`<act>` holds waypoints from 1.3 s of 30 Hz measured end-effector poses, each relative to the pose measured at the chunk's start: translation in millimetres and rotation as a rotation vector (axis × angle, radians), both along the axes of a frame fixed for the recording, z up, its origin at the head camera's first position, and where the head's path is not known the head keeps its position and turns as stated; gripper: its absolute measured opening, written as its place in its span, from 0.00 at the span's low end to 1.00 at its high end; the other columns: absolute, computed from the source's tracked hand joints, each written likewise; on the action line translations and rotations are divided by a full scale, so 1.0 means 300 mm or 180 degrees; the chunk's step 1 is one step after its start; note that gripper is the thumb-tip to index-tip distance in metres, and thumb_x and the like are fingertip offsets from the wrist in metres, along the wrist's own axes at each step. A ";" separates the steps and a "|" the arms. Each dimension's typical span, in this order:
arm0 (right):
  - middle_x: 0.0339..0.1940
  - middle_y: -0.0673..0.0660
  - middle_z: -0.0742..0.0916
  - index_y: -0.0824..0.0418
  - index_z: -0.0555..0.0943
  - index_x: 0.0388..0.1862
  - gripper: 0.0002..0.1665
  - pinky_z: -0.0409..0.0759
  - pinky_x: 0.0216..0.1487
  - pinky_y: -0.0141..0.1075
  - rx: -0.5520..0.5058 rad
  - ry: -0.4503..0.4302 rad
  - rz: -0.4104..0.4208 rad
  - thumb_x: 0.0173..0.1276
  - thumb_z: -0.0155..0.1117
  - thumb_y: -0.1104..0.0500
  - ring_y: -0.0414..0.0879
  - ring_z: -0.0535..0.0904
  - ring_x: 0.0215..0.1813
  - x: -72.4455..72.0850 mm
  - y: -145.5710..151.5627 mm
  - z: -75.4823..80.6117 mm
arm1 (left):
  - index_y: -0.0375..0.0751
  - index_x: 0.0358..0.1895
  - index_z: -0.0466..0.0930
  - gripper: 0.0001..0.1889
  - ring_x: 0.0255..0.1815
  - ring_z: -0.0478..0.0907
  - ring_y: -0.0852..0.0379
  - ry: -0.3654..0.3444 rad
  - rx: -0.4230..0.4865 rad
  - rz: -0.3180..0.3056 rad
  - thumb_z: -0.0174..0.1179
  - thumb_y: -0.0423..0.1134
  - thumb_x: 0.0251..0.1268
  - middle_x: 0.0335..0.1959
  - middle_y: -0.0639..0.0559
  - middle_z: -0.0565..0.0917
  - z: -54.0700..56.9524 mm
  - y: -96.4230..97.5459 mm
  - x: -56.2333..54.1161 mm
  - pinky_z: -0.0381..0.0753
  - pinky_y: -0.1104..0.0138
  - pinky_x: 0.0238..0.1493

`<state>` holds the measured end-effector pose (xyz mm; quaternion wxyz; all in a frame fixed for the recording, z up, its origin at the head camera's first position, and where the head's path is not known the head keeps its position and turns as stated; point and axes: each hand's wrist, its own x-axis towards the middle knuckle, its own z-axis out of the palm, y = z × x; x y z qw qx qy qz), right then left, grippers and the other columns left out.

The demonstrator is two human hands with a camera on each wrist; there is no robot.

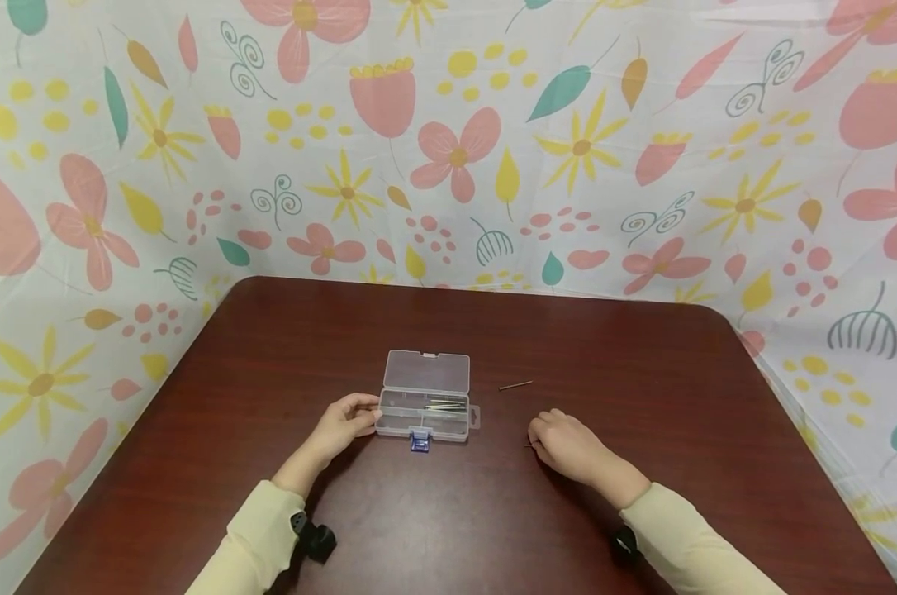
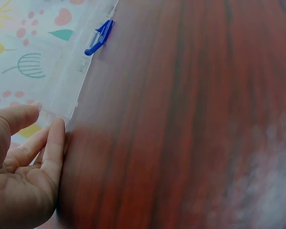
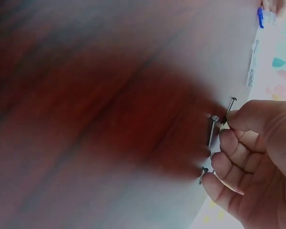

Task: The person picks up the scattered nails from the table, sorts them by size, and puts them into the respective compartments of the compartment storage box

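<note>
A clear plastic box (image 1: 396, 423) lies on the table with its lid (image 1: 428, 372) raised at the back and a blue latch (image 1: 420, 442) hanging at the front. Several thin metal screws (image 1: 446, 406) lie in its right back compartment. My left hand (image 1: 347, 421) holds the box's left end, thumb and fingers either side of the corner in the left wrist view. To the right of the box, my right hand (image 1: 567, 445) is down at the tabletop with curled fingers, pinching a screw (image 3: 213, 131). Two more screws show by its fingertips, one near the thumb (image 3: 250, 117).
A single screw (image 1: 515, 386) lies on the dark wooden table (image 1: 448, 512) between the box and my right hand, farther back. A flower-patterned cloth (image 1: 448, 165) hangs behind the table and along its sides.
</note>
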<state>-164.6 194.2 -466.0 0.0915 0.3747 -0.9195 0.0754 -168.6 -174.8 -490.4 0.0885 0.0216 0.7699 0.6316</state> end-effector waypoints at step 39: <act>0.27 0.49 0.79 0.59 0.76 0.28 0.12 0.75 0.32 0.33 -0.0806 0.0308 0.0451 0.47 0.65 0.72 0.42 0.72 0.32 -0.013 -0.057 0.040 | 0.23 0.56 0.71 0.18 0.46 0.78 0.53 -0.0020 -0.0001 0.0027 0.55 0.29 0.66 0.50 0.32 0.78 -0.012 0.002 -0.005 0.83 0.60 0.50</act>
